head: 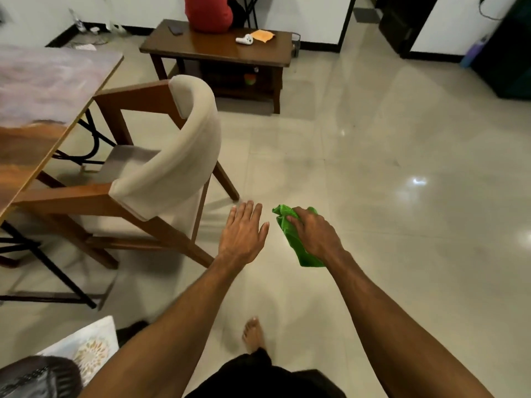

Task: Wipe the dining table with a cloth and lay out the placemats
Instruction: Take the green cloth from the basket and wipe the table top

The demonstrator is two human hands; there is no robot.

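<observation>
Pale glossy floor (pixel 388 168) is stretching wide to the right and ahead, giving most of the room for walking. At far left the tabletop (pixel 43 90) is showing its long edge, running on a slant down toward the left border. A chair (pixel 178 156) is standing just beside that edge, its seat partly under it and its curved cream back jutting out toward the open floor. The right hand (pixel 314 234) is hovering over the floor, well apart from the tabletop, its grip curling round a green cloth (pixel 297 251) that is hanging bunched below the knuckles. The left hand (pixel 244 231) is reaching forward beside it, near the chair's rear leg, its grip spread, fingers straight and holding nothing. A bare foot (pixel 253 334) is standing on the tiles below. A low table (pixel 218 50) is sitting near the far wall, with floor lying between it and the chair.
</observation>
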